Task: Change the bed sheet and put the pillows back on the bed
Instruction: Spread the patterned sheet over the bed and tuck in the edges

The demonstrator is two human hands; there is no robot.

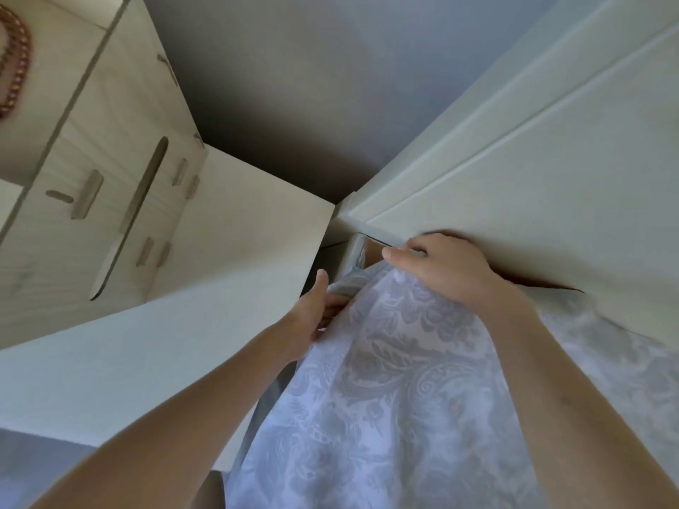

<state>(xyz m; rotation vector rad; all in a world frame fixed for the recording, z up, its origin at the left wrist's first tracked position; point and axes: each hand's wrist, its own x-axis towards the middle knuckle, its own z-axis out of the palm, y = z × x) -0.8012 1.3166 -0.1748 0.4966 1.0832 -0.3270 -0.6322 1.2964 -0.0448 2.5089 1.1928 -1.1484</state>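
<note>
Bed sheet (385, 380), grey-patterned, runs up to corner, bunched at gap under headboard (514, 178). Right hand (452, 277): grip curled over sheet fold, against headboard edge. Left hand (312, 317): thumb up, fingers hidden beneath grey hem; cannot tell if pinching. My read: corner tuck in hand. Pull hem taut, feed it downward, smooth wrinkles outward. Room tight: white cabinet (239, 233) close on left, narrow slot between. Keep knuckles off headboard lip.
</note>
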